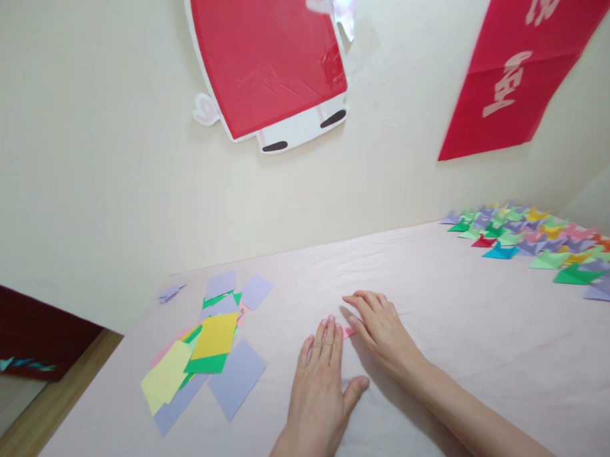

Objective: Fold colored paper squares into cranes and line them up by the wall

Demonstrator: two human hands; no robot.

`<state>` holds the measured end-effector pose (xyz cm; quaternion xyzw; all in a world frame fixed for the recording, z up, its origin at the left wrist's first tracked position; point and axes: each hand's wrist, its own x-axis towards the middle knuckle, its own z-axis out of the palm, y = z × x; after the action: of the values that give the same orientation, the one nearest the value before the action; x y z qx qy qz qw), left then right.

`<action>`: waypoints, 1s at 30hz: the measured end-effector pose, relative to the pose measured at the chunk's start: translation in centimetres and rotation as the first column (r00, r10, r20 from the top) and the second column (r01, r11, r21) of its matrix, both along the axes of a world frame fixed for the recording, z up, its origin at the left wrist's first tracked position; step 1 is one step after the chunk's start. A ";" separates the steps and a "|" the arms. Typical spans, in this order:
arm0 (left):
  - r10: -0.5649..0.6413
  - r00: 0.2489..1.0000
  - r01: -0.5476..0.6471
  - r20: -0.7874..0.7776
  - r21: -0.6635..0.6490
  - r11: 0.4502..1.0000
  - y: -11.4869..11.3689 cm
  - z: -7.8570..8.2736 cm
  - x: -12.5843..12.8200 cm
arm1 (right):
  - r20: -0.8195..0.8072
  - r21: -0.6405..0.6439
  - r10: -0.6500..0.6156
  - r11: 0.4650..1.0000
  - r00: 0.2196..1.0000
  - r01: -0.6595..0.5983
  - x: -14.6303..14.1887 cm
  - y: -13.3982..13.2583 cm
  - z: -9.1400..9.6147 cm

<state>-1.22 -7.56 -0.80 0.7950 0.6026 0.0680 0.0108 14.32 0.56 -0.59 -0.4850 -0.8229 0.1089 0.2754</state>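
Flat on the pale cloth, my left hand (320, 376) presses down with its fingers stretched out. Just right of its fingertips a small corner of pink paper (348, 332) shows; the rest is hidden under the hand. My right hand (379, 324) hovers beside that paper, its fingers loosely bent and apart, with nothing seen between them. I cannot tell whether its thumb touches the paper.
Left of my hands lies a loose pile of coloured paper sheets, with a yellow sheet (218, 335) on top and a purple sheet (240, 379) beside it. Many folded paper figures (549, 240) stand in rows at the far right. A wall (112, 148) with red decorations borders the surface.
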 end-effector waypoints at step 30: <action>-0.059 0.914 0.090 0.402 -0.059 0.994 4.2 2.6 -2.0 | -0.190 -0.131 0.198 0.965 0.961 -0.225 0.2 -0.2 0.8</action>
<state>-3.19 -3.32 1.81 0.7858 0.5592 0.2054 0.1663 14.47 0.33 0.25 -0.4019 -0.8320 0.2422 0.2958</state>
